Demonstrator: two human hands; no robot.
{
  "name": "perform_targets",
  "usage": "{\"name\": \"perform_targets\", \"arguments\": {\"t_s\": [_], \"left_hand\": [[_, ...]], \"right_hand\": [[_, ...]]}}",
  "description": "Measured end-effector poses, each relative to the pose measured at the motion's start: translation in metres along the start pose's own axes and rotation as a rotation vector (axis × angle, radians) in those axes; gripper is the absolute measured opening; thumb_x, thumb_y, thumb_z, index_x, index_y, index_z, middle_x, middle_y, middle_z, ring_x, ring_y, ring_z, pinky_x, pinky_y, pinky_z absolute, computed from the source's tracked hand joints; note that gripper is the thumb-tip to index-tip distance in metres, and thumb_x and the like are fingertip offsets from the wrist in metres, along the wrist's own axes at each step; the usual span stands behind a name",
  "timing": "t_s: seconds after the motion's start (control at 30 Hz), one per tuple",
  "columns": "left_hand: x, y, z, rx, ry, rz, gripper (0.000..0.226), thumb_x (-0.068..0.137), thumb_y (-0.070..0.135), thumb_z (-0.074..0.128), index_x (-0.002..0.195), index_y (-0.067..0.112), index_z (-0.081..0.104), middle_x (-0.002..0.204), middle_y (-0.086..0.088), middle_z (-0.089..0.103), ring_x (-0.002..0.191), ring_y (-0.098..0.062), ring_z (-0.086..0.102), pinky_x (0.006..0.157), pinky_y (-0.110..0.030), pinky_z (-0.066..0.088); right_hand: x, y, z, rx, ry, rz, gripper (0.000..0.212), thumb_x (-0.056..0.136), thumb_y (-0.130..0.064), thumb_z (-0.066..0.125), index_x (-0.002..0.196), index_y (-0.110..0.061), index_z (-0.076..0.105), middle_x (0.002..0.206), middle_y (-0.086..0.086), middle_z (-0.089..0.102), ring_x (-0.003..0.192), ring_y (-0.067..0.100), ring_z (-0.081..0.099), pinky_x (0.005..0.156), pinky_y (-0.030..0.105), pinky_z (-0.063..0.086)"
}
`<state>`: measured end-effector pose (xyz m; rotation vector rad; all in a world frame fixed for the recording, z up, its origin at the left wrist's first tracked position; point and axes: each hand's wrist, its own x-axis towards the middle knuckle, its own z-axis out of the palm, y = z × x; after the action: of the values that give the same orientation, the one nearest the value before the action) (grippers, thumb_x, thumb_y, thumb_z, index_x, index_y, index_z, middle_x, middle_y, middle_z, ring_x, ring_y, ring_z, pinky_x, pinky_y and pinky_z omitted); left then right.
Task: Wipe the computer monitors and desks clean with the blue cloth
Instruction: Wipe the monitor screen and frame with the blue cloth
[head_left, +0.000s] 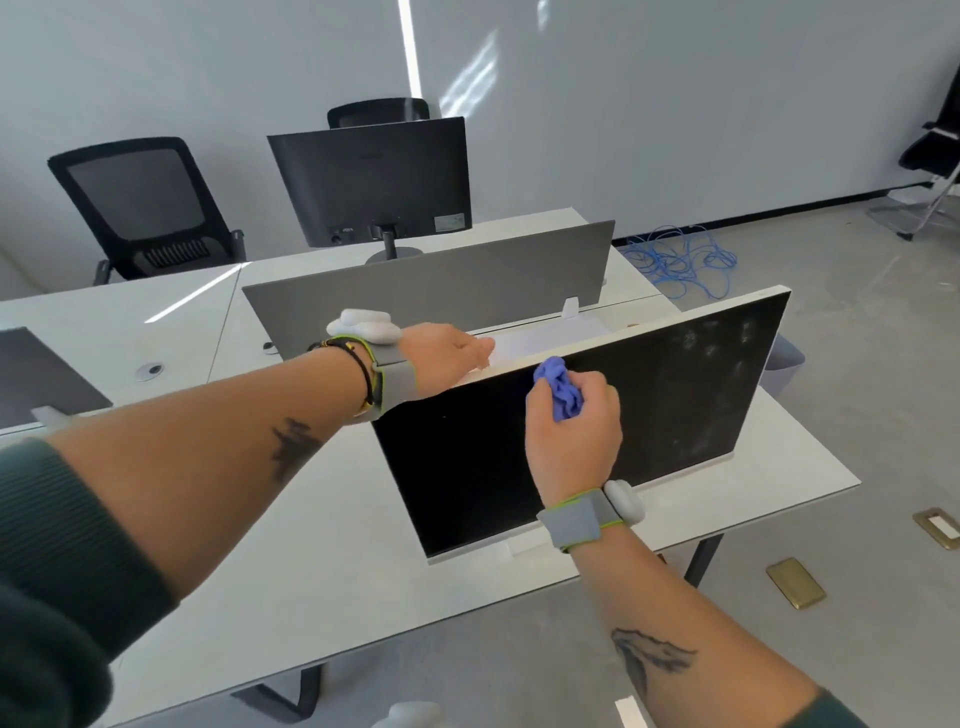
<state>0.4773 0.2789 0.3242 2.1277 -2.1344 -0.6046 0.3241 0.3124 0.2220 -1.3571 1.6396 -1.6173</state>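
Wiping smudged monitor (675, 395) with blue cloth (560, 387), white desk (311, 545), grey floor (857, 364)

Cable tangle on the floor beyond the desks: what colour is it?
The cable tangle is blue, shown best in the head view, against the grey floor.

The blue cloth (563, 389) is mostly buried inside the right hand (576, 436). The near monitor (649, 405) hides its own stand. The far chair (379, 110) shows only its top above the far monitor (374, 182). The right-edge chair (935, 140) is cropped, apparently tilted.

Blue cloth (560, 387), black smudged monitor (597, 447), white desk (322, 561), grey divider (431, 291).
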Motion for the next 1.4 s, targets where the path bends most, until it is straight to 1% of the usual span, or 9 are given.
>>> {"name": "perform_targets", "arguments": {"t_s": [0.33, 0.47, 0.57, 0.77, 0.97, 1.07, 1.2, 1.3, 1.4], "left_hand": [[-0.024, -0.095, 0.02, -0.72, -0.122, -0.264, 0.044, 0.1, 0.053, 0.049, 0.116, 0.018, 0.07, 0.111, -0.008, 0.071, 0.093, -0.025, 0.065, 0.092, -0.045, 0.058], [-0.023, -0.098, 0.025, -0.83, -0.162, -0.212, 0.037, 0.1, 0.054, 0.047, 0.121, 0.035, 0.07, 0.123, 0.0, 0.066, 0.112, -0.023, 0.058, 0.092, -0.041, 0.054], [-0.024, -0.091, 0.028, -0.882, -0.128, -0.151, 0.041, 0.099, 0.052, 0.049, 0.134, 0.033, 0.062, 0.134, 0.007, 0.054, 0.118, -0.019, 0.051, 0.092, -0.039, 0.051], [-0.022, -0.089, 0.023, -0.646, -0.189, -0.033, 0.043, 0.099, 0.052, 0.038, 0.108, 0.024, 0.069, 0.115, -0.011, 0.069, 0.101, -0.033, 0.069, 0.089, -0.046, 0.059], [-0.027, -0.094, 0.025, -0.404, -0.089, 0.088, 0.06, 0.104, 0.052, 0.03, 0.103, 0.005, 0.067, 0.099, -0.019, 0.071, 0.084, -0.035, 0.072, 0.085, -0.039, 0.057], [-0.029, -0.091, 0.024, -0.32, -0.084, 0.114, 0.063, 0.106, 0.052, 0.025, 0.104, 0.004, 0.066, 0.099, -0.017, 0.072, 0.087, -0.032, 0.071, 0.083, -0.036, 0.053], [-0.027, -0.094, 0.024, -0.26, -0.086, 0.14, 0.067, 0.105, 0.055, 0.022, 0.105, 0.004, 0.065, 0.1, -0.016, 0.072, 0.085, -0.029, 0.071, 0.078, -0.032, 0.047], [-0.025, -0.098, 0.025, -0.246, -0.083, 0.155, 0.069, 0.105, 0.056, 0.021, 0.106, 0.003, 0.064, 0.098, -0.017, 0.072, 0.081, -0.027, 0.072, 0.079, -0.032, 0.048], [-0.025, -0.098, 0.026, -0.231, -0.071, 0.169, 0.068, 0.105, 0.054, 0.022, 0.103, 0.0, 0.063, 0.095, -0.019, 0.071, 0.079, -0.028, 0.072, 0.075, -0.031, 0.048]], "right_hand": [[-0.092, 0.015, 0.053, -0.182, -0.308, -0.128, 0.011, 0.085, -0.016, 0.069, 0.093, -0.022, 0.065, 0.099, -0.01, 0.046, 0.072, 0.003, 0.056, 0.057, 0.01, 0.041], [-0.077, -0.001, 0.047, -0.112, -0.042, 0.073, 0.014, 0.088, -0.016, 0.07, 0.086, -0.023, 0.059, 0.094, -0.004, 0.053, 0.07, 0.003, 0.056, 0.058, 0.005, 0.039], [-0.084, -0.019, 0.058, -0.125, 0.008, -0.075, 0.012, 0.086, -0.014, 0.071, 0.089, -0.02, 0.061, 0.093, -0.004, 0.049, 0.076, -0.001, 0.055, 0.06, 0.002, 0.039], [-0.124, 0.018, 0.07, -0.306, -0.283, -0.172, 0.02, 0.082, -0.009, 0.068, 0.09, -0.027, 0.066, 0.094, -0.019, 0.042, 0.073, 0.008, 0.058, 0.061, 0.015, 0.048], [-0.126, -0.004, 0.08, -0.238, -0.085, -0.18, 0.018, 0.082, -0.007, 0.069, 0.096, -0.018, 0.07, 0.099, -0.009, 0.048, 0.074, 0.004, 0.055, 0.062, 0.006, 0.041], [-0.152, 0.013, 0.089, -0.311, -0.238, -0.288, 0.018, 0.081, -0.007, 0.065, 0.094, -0.019, 0.068, 0.102, -0.015, 0.041, 0.078, 0.002, 0.052, 0.065, 0.002, 0.039], [-0.172, 0.064, 0.085, -0.484, -0.442, 0.004, 0.015, 0.083, -0.005, 0.059, 0.087, -0.019, 0.066, 0.1, -0.02, 0.04, 0.08, 0.008, 0.061, 0.067, 0.013, 0.041], [-0.165, 0.064, 0.085, -0.454, -0.305, 0.148, 0.017, 0.082, -0.003, 0.064, 0.091, -0.018, 0.067, 0.1, -0.007, 0.047, 0.08, 0.022, 0.063, 0.063, 0.012, 0.037], [-0.152, 0.042, 0.084, -0.35, -0.109, 0.056, 0.021, 0.079, 0.003, 0.069, 0.091, -0.014, 0.068, 0.097, -0.005, 0.049, 0.069, 0.004, 0.052, 0.059, 0.002, 0.037]]}}
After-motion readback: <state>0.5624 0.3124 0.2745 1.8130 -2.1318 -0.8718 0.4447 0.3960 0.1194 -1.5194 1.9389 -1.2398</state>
